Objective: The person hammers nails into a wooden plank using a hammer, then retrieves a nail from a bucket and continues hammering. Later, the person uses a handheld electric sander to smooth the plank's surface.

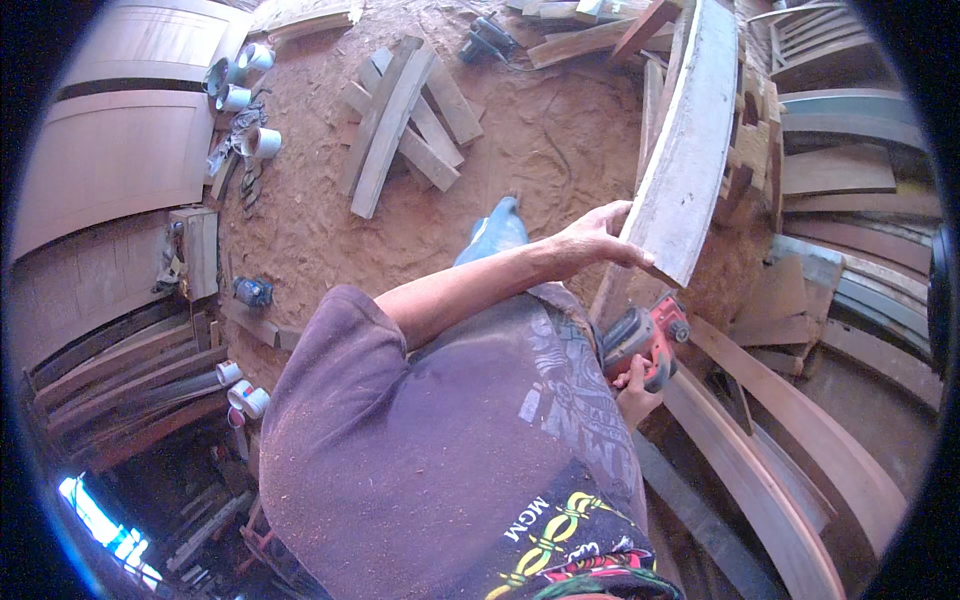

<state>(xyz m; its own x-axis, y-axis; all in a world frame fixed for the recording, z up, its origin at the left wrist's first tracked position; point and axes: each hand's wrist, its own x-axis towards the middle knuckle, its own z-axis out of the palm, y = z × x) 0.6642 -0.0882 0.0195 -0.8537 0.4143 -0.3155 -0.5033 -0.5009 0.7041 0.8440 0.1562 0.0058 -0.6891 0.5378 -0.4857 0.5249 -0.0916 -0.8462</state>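
My left hand reaches across my body and grips the near end of a long pale plank, with the thumb over its corner. The plank runs away toward the far right and its upper face looks rough and whitish. Below that end, close against my waist, my right hand is wrapped round the handle of a red and black electric planer. The planer has a round knob at its front and sits apart from the plank's upper face. Its sole is hidden.
Several boards lie crossed in a pile on the dusty ground. A dark power tool with a cord lies beyond. Stacked curved boards fill the right side. White buckets and wooden panels stand at left, near a blue tool.
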